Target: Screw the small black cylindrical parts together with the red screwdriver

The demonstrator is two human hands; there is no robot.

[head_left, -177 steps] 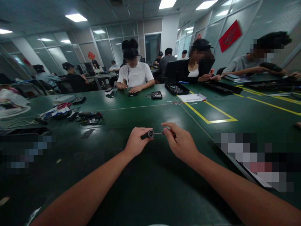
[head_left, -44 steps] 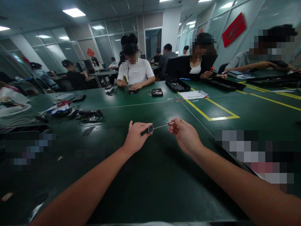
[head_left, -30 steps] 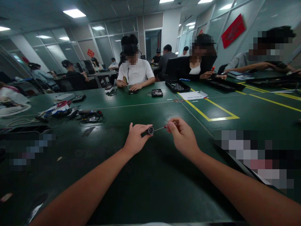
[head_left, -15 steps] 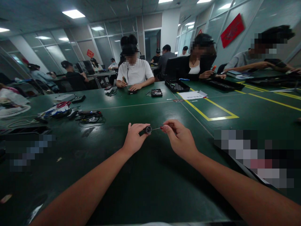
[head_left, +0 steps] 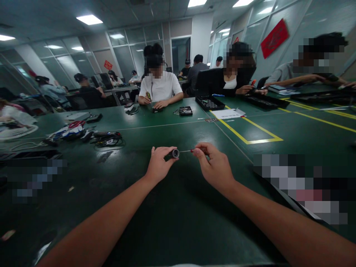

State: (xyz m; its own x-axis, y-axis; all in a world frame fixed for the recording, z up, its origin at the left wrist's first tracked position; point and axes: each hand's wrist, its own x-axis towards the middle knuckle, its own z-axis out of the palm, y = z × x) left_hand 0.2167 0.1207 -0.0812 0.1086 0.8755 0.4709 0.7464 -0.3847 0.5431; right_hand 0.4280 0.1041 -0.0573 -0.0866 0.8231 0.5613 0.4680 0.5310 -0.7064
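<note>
My left hand grips a small dark cylinder between thumb and fingers, its round, light-rimmed end turned towards me. In my right hand is a thin screwdriver with a reddish handle, mostly hidden by the fingers. The screwdriver's metal shaft points left, and its tip reaches the right side of the cylinder. Whether the tip sits in a screw is too small to tell. Both hands are held above the green table.
Tangled black cables and a pile of tools and wires lie to the left. A small parts box, a black tray and a white paper are farther off. A person in a white shirt works opposite.
The screwdriver and my right hand have shifted very slightly, with the shaft now closer to level. My left hand keeps its hold on the cylinder. The whole view has tilted a little.
</note>
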